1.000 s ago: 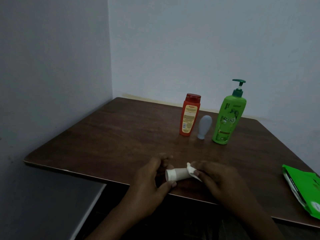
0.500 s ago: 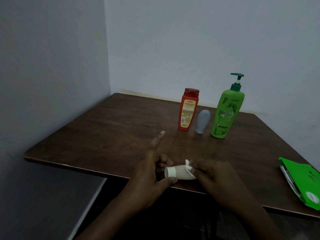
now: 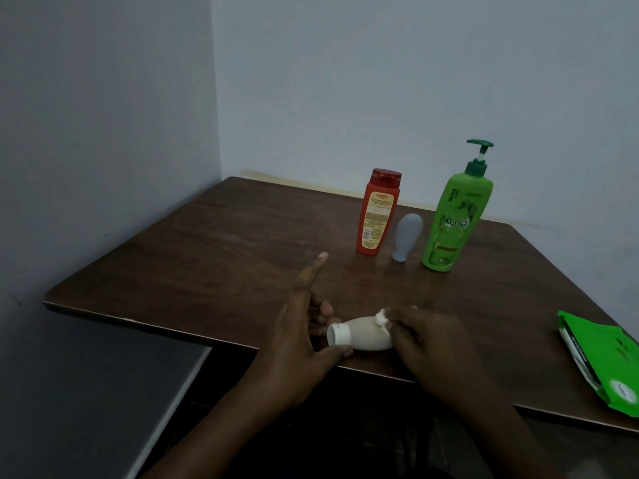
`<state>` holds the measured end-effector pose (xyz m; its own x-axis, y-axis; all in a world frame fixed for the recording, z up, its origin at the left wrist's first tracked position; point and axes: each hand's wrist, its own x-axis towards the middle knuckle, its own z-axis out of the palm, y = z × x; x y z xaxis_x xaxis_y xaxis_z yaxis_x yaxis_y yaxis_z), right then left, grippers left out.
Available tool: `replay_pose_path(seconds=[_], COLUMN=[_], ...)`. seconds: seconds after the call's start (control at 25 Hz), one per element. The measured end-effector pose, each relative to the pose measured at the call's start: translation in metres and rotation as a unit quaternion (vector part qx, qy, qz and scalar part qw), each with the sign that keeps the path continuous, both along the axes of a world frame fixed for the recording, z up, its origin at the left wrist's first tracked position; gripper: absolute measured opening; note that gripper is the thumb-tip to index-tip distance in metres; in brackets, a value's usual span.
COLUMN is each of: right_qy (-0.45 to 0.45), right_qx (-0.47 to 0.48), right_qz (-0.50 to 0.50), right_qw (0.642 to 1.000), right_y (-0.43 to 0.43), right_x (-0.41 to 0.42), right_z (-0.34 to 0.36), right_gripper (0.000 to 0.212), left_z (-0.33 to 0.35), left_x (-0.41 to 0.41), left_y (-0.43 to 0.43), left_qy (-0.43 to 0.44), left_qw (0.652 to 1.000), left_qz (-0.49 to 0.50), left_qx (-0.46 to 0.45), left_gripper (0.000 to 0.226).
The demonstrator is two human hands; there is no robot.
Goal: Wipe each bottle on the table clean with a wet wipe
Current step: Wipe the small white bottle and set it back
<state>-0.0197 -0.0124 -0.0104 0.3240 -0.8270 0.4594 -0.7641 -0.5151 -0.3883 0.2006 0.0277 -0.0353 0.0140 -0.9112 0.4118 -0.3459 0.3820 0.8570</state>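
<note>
Vatika pump bottle (image 3: pixel 453 216), orange bottle (image 3: pixel 378 212) label unreadable, hands wiping white bottle (image 3: pixel 359 335)

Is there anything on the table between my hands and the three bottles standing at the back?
Nothing visible. Bare table lies between the left hand, the right hand and the orange bottle, grey bottle and green pump bottle.

Brown table (image 3: pixel 207 257) bears 3 upright bottles (image 3: pixel 378 212) and a green packet (image 3: pixel 601 361).
</note>
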Motion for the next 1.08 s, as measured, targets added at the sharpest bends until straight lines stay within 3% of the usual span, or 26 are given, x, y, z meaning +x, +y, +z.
replay_pose_path(seconds=[0.2, 0.44, 0.64, 0.76, 0.88, 1.0, 1.08], right_qy=[0.003, 0.006, 0.008, -0.023, -0.046, 0.021, 0.036], right_qx=[-0.006, -0.001, 0.009, -0.001, -0.02, -0.061, -0.063], right_qz=[0.104, 0.001, -0.01, -0.005, 0.065, 0.13, 0.116], right_qw=[0.995, 1.0, 1.0, 1.0, 0.997, 0.989, 0.991], right_y=[0.017, 0.007, 0.009, 0.01, 0.014, 0.023, 0.022], right_x=[0.034, 0.003, 0.007, 0.008, 0.021, 0.034, 0.027], right_z=[-0.005, 0.003, -0.004, -0.008, -0.01, -0.013, -0.01], right_gripper=[0.03, 0.02, 0.02, 0.026, 0.032, 0.034, 0.036], left_z=[0.001, 0.004, 0.008, 0.011, 0.012, 0.008, 0.008], left_x=[0.0, 0.004, 0.004, 0.002, 0.002, 0.002, 0.003], left_y=[0.002, 0.001, 0.006, 0.008, 0.008, 0.008, 0.008], left_qy=[-0.001, -0.073, -0.159, -0.136, -0.108, -0.072, -0.03], left_qw=[1.0, 0.997, 0.987, 0.991, 0.994, 0.997, 0.999], left_qz=[0.003, 0.007, 0.017, 0.012, -0.004, -0.013, -0.008], left_qx=[-0.005, -0.022, -0.009, -0.012, -0.028, -0.039, -0.019], left_gripper=[0.124, 0.108, 0.096, 0.105, 0.115, 0.12, 0.122])
